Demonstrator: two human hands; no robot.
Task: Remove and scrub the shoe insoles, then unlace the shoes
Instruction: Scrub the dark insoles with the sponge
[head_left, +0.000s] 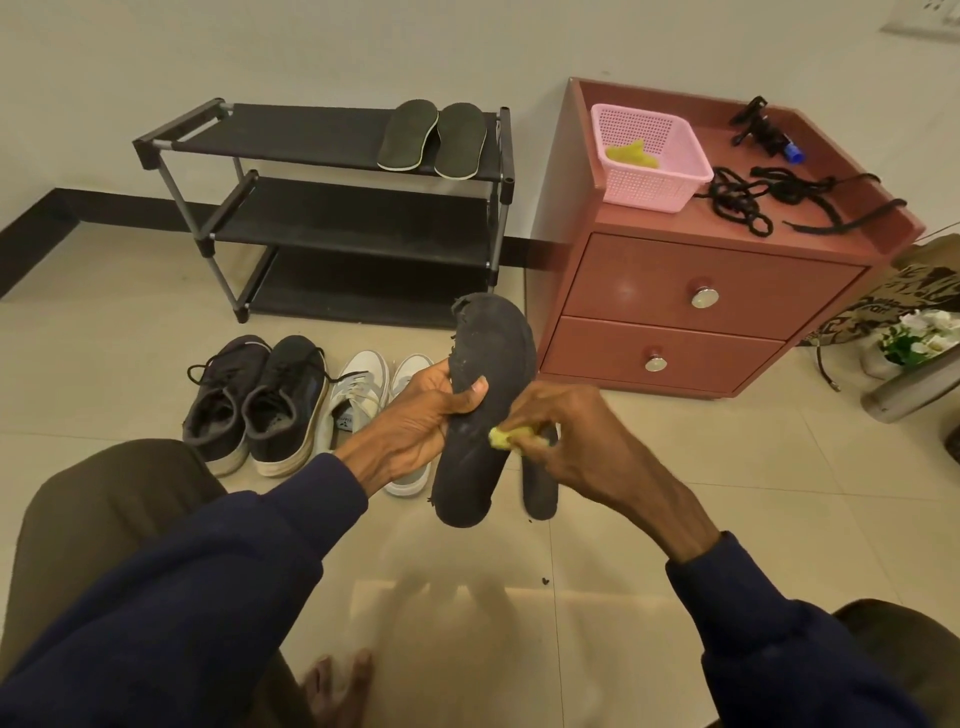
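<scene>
My left hand (426, 415) grips a worn black insole (493, 358) upright in front of me, thumb across its face. My right hand (561, 431) pinches a small yellow sponge (501, 438) and presses it against the insole's lower half. A second black insole (540, 493) lies on the floor just behind my right hand, partly hidden. Two dark insoles (434, 137) rest on the top shelf of the black shoe rack (332, 208). A pair of dark laced sneakers (260, 400) and a pair of white sneakers (363, 389) stand on the floor to the left.
A reddish two-drawer cabinet (691, 312) stands right of the rack. On it are a pink basket (649, 176) holding a yellow cloth, loose black laces (769, 197) and a small black device. A bag, white flowers and a metal bottle lie at the far right. My knees frame the bottom.
</scene>
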